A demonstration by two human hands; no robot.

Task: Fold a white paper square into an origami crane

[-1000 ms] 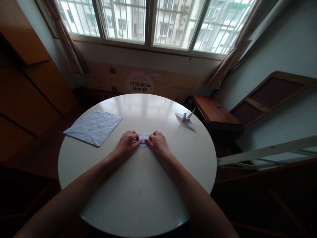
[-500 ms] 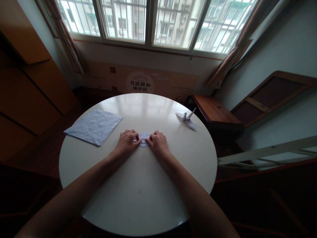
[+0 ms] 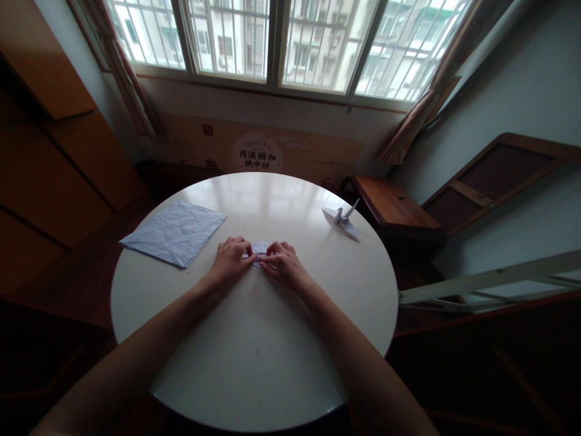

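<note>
A small piece of folded paper (image 3: 260, 247), pale and bluish white, lies on the round white table (image 3: 254, 375) between my two hands. My left hand (image 3: 231, 254) pinches its left side with curled fingers, thumb toward the middle. From the right, my right hand (image 3: 282, 261) grips the paper too, its thumb and fingertips close to my left thumb. The fingers cover much of the paper, so its full shape is hidden.
A large creased paper sheet (image 3: 177, 233) lies flat at the table's left. Toward the right edge stands a folded paper crane (image 3: 342, 220). Beyond the table are a wooden stool or low bench (image 3: 394, 203) and a barred window (image 3: 313, 42).
My right hand has shifted left across the paper, its fingertips now nearer my left thumb. Less of the paper shows. The left hand has barely moved.
</note>
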